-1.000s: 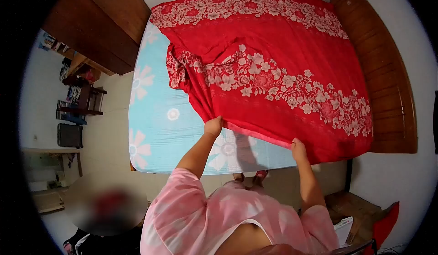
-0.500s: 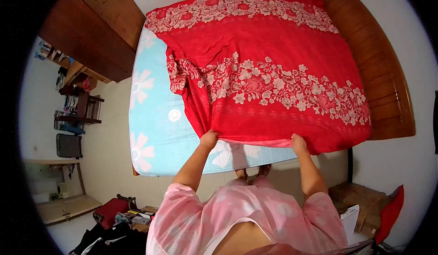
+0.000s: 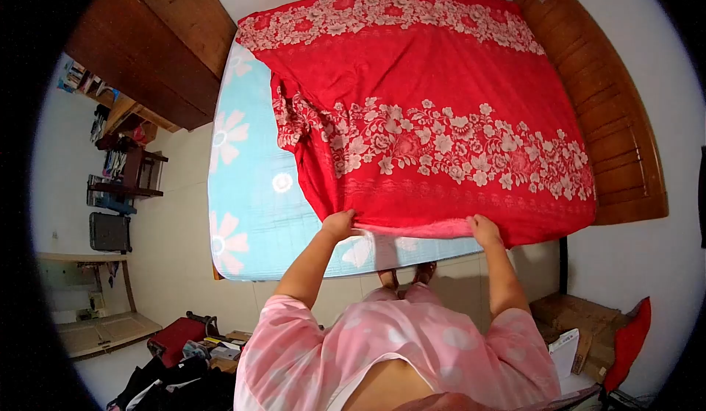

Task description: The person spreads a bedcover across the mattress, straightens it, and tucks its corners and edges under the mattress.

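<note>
A red blanket (image 3: 441, 80) with bands of pale flowers is spread over much of the bed. Its near edge is stretched between my two hands, and a strip of pink underside shows there. My left hand (image 3: 339, 225) is closed on that edge close to the blanket's left corner. Farther right, my right hand (image 3: 485, 231) grips the same edge. The blanket's left side lies bunched and folded back on itself. Under it, a light blue mattress cover (image 3: 254, 168) with big white and pink flowers shows along the left and front.
A wooden headboard (image 3: 603, 109) borders the bed on the right, and a wooden cabinet (image 3: 158, 40) stands at the far left. Cardboard boxes (image 3: 573, 312) sit at the lower right. A dark red suitcase (image 3: 175, 340) and dark clothes (image 3: 158, 381) lie at the lower left.
Both hands keep their hold on the blanket's edge and have barely moved. The red cloth looks a little flatter, with its creases shifted, and more of the pink underside shows.
</note>
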A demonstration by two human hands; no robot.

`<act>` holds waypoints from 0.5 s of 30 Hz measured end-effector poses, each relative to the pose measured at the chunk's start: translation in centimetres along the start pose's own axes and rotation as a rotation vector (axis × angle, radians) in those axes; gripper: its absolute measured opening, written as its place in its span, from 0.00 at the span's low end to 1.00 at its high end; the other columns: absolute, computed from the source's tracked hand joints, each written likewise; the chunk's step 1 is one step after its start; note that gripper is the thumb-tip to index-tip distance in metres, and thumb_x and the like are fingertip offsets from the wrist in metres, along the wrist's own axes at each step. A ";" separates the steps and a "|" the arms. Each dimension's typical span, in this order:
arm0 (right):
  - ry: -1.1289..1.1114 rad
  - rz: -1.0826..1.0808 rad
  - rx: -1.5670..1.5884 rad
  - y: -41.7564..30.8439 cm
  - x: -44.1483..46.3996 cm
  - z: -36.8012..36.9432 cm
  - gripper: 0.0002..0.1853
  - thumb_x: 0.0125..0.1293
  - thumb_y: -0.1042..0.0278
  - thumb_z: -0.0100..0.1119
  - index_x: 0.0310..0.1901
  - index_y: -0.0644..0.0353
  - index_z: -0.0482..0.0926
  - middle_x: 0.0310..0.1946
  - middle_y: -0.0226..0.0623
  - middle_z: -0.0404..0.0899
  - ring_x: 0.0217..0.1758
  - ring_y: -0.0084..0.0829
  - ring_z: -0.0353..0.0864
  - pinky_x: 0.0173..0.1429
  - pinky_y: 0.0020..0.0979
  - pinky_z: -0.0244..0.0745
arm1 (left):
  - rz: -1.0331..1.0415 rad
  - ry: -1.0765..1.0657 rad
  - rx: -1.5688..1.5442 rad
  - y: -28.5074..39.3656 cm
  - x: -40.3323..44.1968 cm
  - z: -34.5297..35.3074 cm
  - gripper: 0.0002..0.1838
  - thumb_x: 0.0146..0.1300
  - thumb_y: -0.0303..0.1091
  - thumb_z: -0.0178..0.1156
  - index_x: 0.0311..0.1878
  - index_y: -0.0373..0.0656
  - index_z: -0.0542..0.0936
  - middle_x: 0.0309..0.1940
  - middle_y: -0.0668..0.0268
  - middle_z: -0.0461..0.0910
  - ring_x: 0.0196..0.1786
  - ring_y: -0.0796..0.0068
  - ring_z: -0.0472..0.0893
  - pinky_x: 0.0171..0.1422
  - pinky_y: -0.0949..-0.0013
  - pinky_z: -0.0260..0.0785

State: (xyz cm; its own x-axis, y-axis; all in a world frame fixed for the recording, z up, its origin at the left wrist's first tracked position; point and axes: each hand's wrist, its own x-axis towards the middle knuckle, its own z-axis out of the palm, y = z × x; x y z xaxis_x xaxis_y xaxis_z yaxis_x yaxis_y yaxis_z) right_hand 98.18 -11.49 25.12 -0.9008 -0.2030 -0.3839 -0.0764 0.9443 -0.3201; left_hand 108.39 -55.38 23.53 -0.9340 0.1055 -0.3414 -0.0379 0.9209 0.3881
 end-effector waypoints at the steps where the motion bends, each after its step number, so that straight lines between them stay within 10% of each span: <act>1: -0.041 -0.072 -0.004 -0.6 -0.5 -0.5 0.21 0.59 0.46 0.50 0.44 0.53 0.77 0.41 0.45 0.75 0.46 0.46 0.75 0.49 0.43 0.70 | 0.074 0.008 0.020 -1.5 -0.2 1.2 0.19 0.53 0.45 0.59 0.45 0.45 0.76 0.42 0.55 0.76 0.47 0.56 0.77 0.49 0.56 0.70; 7: -0.353 -0.180 -0.262 0.5 -2.3 0.1 0.24 0.55 0.47 0.56 0.51 0.48 0.76 0.56 0.38 0.67 0.52 0.42 0.72 0.54 0.40 0.69 | -0.047 0.065 0.256 -1.8 -0.7 2.5 0.09 0.57 0.34 0.49 0.37 0.48 0.78 0.35 0.59 0.80 0.40 0.57 0.79 0.47 0.58 0.71; 15: -0.329 -0.134 -0.173 7.7 -1.5 3.2 0.19 0.59 0.67 0.42 0.52 0.48 0.75 0.47 0.45 0.76 0.51 0.43 0.75 0.54 0.41 0.69 | -0.281 -0.006 0.220 3.3 -0.5 2.4 0.12 0.60 0.38 0.43 0.35 0.45 0.76 0.31 0.53 0.80 0.36 0.52 0.81 0.40 0.52 0.71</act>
State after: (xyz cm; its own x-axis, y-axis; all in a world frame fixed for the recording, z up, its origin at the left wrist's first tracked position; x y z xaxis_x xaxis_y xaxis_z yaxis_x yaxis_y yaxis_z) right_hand 100.35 -4.75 20.50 -0.6948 -0.3730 -0.6150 -0.2799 0.9279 -0.2465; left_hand 109.60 -51.48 22.89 -0.8957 -0.1619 -0.4141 -0.2152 0.9728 0.0851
